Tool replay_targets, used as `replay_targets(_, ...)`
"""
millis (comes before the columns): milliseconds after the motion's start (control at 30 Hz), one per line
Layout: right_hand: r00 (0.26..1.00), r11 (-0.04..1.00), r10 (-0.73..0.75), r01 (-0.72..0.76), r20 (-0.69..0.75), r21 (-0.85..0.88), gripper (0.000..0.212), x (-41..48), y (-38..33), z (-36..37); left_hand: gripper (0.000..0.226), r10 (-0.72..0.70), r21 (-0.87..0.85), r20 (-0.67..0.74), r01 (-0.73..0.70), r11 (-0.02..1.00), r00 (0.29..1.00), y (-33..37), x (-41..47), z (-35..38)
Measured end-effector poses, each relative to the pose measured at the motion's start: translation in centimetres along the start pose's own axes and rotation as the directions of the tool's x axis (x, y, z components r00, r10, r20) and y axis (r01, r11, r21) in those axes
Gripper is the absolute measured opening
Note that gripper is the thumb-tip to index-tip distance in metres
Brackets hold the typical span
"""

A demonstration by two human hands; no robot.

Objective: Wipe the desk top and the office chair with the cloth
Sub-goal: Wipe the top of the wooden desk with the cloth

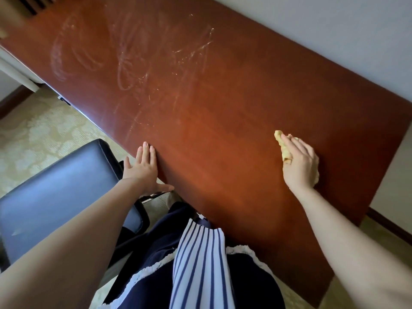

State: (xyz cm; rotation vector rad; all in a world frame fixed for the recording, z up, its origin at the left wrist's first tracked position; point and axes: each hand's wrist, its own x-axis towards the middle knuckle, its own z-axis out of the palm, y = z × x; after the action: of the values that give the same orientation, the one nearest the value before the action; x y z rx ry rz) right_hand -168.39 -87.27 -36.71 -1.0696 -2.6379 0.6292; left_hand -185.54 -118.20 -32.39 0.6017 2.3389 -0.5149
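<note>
Wiping the worktop is the step in hand. The right hand lies over the bunched yellow cloth on the near right part of the surface. Its fingers are held together and laid flat on the cloth, pressing it down; the thumb is hidden. The left hand rests on the worktop's near edge, its fingers straight and close together and its thumb spread away, holding nothing; it looks like a brace. Pale chalky smears loop across the far left part of the wood, well apart from the cloth, while the area round the cloth looks clean. So the desk seems partly done, and the chair, just beside the left hand, looks not yet started. The next move probably calls for sliding the cloth leftward and away under steady pressure, in overlapping strokes, until it covers the smears. The reach is long, so leaning in over the braced hand may help.
</note>
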Motion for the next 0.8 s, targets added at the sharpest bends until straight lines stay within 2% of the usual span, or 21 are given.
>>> replay_targets(67,0.991,0.993,0.116,-0.115,-0.069,0.016,0.058,0.5,-1.8,1.0,0.130,-0.004,0.030,0.017,0.003,1.000,1.000,0.0,-0.1,-0.4)
replay_targets(133,0.986,0.990,0.141,-0.140,-0.089,0.010,0.055,0.3,-4.0,2.0,0.129,-0.016,0.061,0.027,0.014,0.998,0.999,0.3,-0.2,-0.6)
replay_targets(200,0.997,0.997,0.073,-0.073,-0.025,0.004,0.051,-0.4,-6.5,3.0,0.129,-0.026,0.065,0.035,0.023,0.998,0.999,0.5,-0.3,-0.8)
replay_targets(267,0.995,0.998,-0.056,0.057,0.082,-0.018,0.052,-1.8,-9.0,4.3,0.129,-0.029,0.053,0.037,0.027,0.998,0.999,0.6,-0.4,-0.9)
replay_targets(367,0.942,0.970,-0.238,0.243,0.237,0.007,0.060,-4.8,-11.9,6.1,0.130,-0.028,0.030,0.030,0.027,0.999,0.999,0.6,-0.5,-0.9)
replay_targets(467,0.807,0.877,-0.475,0.467,0.350,0.114,0.065,-7.9,-12.7,6.9,0.131,-0.025,0.015,0.020,0.024,1.000,0.999,0.6,-0.5,-0.9)
replay_targets(600,0.627,0.714,-0.693,0.665,0.356,0.219,0.056,-9.9,-10.8,5.7,0.132,-0.033,0.006,0.011,0.033,0.999,0.999,0.6,-0.5,-0.8)
replay_targets(700,0.486,0.588,-0.789,0.774,0.377,0.233,0.062,-10.3,-7.6,3.8,0.131,-0.041,-0.019,0.010,0.042,0.999,0.999,0.6,-0.5,-0.7)
replay_targets(800,0.425,0.526,-0.818,0.825,0.387,0.206,0.069,-10.5,-3.4,1.4,0.131,-0.033,-0.048,-0.005,0.032,0.998,0.999,0.6,-0.5,-0.6)
